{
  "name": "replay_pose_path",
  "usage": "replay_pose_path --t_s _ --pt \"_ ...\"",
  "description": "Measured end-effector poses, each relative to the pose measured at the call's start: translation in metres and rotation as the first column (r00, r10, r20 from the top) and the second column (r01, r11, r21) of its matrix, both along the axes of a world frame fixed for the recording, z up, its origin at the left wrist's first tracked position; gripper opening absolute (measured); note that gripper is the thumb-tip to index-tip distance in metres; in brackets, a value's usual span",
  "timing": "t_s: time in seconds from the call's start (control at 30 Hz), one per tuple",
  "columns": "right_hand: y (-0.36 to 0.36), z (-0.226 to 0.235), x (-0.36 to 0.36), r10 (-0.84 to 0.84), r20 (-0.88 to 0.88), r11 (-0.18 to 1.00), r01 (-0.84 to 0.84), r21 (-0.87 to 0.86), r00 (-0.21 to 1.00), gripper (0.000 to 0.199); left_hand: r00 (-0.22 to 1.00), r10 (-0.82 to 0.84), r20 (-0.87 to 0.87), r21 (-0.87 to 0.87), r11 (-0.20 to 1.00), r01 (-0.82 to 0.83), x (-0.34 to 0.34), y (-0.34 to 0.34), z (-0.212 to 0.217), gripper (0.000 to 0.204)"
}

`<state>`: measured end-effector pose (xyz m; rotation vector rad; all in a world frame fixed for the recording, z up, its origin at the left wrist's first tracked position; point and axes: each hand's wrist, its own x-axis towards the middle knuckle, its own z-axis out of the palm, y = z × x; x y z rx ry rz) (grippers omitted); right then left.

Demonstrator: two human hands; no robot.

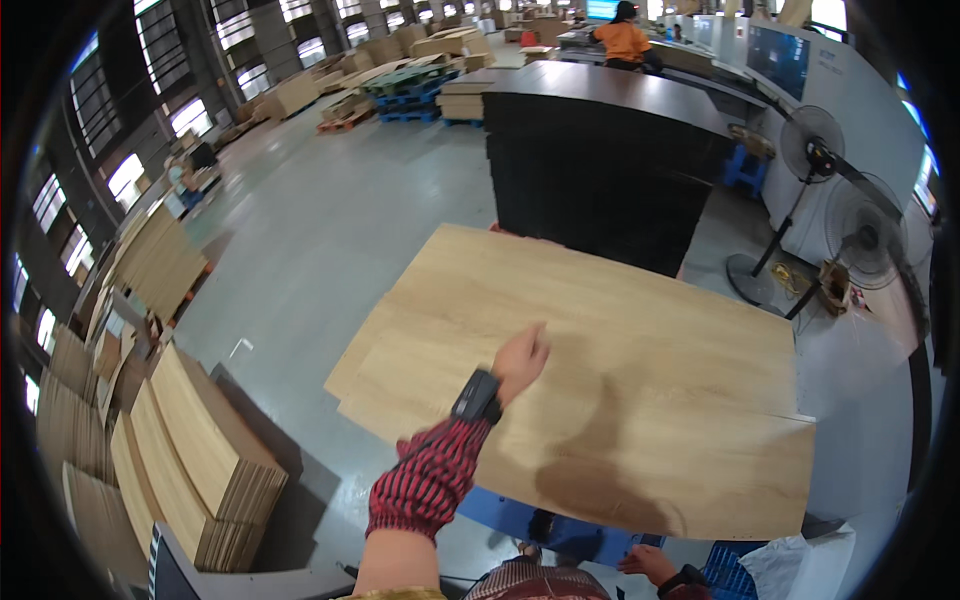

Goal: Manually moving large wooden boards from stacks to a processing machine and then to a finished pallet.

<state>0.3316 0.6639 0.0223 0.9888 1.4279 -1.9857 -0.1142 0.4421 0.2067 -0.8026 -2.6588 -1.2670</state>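
Two large light wood-grain boards (600, 330) lie in front of me, one overlapping the other with edges out of line. Over their middle-left part hovers my left hand (522, 362), its fingers slightly smeared by motion, so I cannot tell whether it touches the surface. A black band device (476, 397) sits on that wrist, above a red-and-black knitted sleeve (425, 475). Low by the boards' near edge, my right hand (650, 565) has its fingers loosely apart and nothing visible in them. A blue surface (550, 525) shows beneath the near edge.
Beyond the boards stands a tall stack of dark panels (600, 150). Stacked wood panels (205, 450) stand at left. Pedestal fans (812, 145) stand at right near a white machine (850, 80). A blue crate (733, 570) is near my right hand. A person in orange (625, 42) works far off.
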Motion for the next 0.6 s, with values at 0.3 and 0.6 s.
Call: replay_pose_path --t_s 0.3,0.6 --pt "-0.080 -0.057 -0.026 0.519 -0.148 0.807 -0.540 -0.239 0.842 0.027 0.838 0.327 0.437 -0.841 0.478 0.252 0.541 -0.427 -0.353 0.017" --pt "-0.233 -0.002 -0.184 0.884 -0.065 0.461 -0.887 -0.039 0.462 0.028 0.763 -0.036 0.646 -0.037 0.996 0.078 0.648 -0.393 -0.363 0.028"
